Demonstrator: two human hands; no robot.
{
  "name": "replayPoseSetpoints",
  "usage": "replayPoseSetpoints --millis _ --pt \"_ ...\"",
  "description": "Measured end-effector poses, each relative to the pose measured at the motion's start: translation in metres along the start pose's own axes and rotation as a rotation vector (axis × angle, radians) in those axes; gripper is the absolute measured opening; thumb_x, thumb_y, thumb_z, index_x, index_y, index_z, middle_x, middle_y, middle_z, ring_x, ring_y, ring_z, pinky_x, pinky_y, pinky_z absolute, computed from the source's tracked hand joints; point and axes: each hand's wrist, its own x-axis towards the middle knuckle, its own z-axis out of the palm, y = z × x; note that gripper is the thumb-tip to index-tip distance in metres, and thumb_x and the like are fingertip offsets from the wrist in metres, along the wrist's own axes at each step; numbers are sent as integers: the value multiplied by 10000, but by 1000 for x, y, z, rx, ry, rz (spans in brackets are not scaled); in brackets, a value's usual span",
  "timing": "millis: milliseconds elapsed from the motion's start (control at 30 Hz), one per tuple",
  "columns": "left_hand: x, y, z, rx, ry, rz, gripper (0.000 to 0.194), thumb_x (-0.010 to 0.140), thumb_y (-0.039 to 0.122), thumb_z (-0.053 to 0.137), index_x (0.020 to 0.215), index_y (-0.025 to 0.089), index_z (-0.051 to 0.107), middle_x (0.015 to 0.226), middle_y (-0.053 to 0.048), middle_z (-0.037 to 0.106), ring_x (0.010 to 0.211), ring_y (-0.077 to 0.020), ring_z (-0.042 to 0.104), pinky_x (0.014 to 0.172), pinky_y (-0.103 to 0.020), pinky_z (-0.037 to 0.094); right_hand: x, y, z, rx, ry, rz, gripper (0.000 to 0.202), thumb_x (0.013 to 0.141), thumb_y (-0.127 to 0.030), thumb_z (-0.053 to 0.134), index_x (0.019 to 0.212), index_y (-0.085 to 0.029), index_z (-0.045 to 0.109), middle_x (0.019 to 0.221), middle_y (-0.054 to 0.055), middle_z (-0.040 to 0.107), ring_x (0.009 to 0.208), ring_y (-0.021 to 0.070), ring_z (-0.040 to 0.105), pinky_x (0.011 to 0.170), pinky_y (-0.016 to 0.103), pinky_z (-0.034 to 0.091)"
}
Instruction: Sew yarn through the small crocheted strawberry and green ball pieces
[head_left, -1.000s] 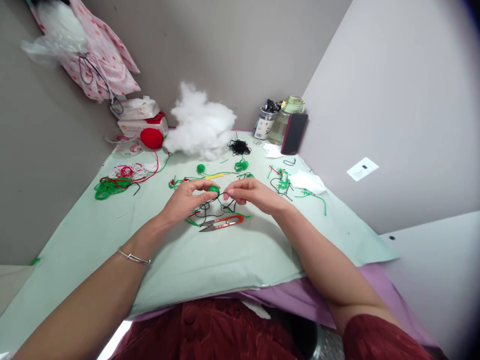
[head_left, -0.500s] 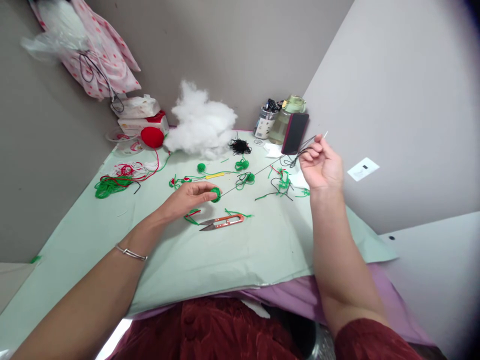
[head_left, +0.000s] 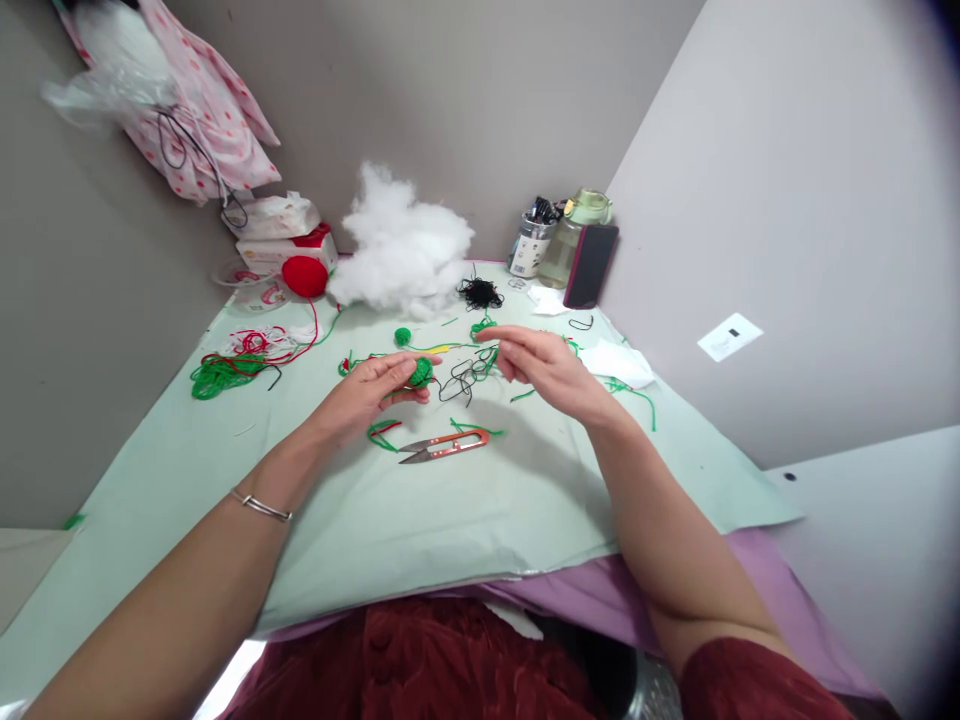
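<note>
My left hand (head_left: 379, 383) pinches a small green crocheted ball (head_left: 421, 373) between thumb and fingers above the table. A slack black thread (head_left: 466, 375) trails from beside the ball towards my right hand (head_left: 541, 368). That hand hovers to the right, its index finger stretched left and the other fingers curled. What its curled fingers hold, if anything, is hidden; no needle shows. Orange-handled thread snips (head_left: 446, 445) lie in front of the ball. Behind it are a yellow crochet hook (head_left: 440, 349), partly covered, and a smaller green ball (head_left: 403, 337).
White stuffing (head_left: 405, 240) is heaped at the back, beside a tangle of black yarn (head_left: 481, 293). Red yarn (head_left: 304, 275) and loose green yarn (head_left: 229, 376) lie left. A phone (head_left: 591, 266) leans on a green bottle (head_left: 560, 255) next to a pen holder (head_left: 527, 250).
My right hand has come down and left from the far right, and the taut black thread has gone slack. The needle seen in it earlier is out of sight. My left hand has turned the ball upward.
</note>
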Motion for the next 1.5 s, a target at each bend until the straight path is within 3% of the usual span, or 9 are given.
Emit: replayPoseSetpoints --millis 133,300,433,1300,1500 --pt "0 1 2 -28 19 11 377 880 478 707 1154 221 742 1032 -68 714 874 -180 677 950 -366 538 -7 -14 19 30 -47 -17 175 1016 -301 462 1090 -214 595 649 -41 566 596 117 484 611 271 403" --pt "0 -2 2 -47 7 37 293 899 441 695 1086 216 700 1030 -45 706 915 -176 664 955 -360 532 -8 -14 37 -171 117 -212 115 947 -219 607 837 -203 638 747 -6 581 638 113 501 625 265 414" --pt "1 -4 1 -39 -13 46 252 914 422 684 1073 226 691 1000 -18 680 914 -161 654 959 -350 529 -8 -8 44 -351 189 -335 128 943 -195 631 835 -200 700 751 4 532 672 121 501 638 257 415" --pt "0 -1 4 -7 -15 65 231 890 413 710 1021 223 694 981 -4 649 898 -151 656 966 -364 543 -10 -8 49 -478 166 -377 184 942 -106 558 805 -180 656 715 4 536 645 118 475 609 247 373" --pt "0 -2 3 -36 -5 73 276 870 373 746 1096 235 666 1035 -18 692 981 -175 675 1007 -393 527 -11 -13 48 -354 217 -342 134 954 -174 603 841 -186 674 723 -5 527 633 111 479 610 249 388"
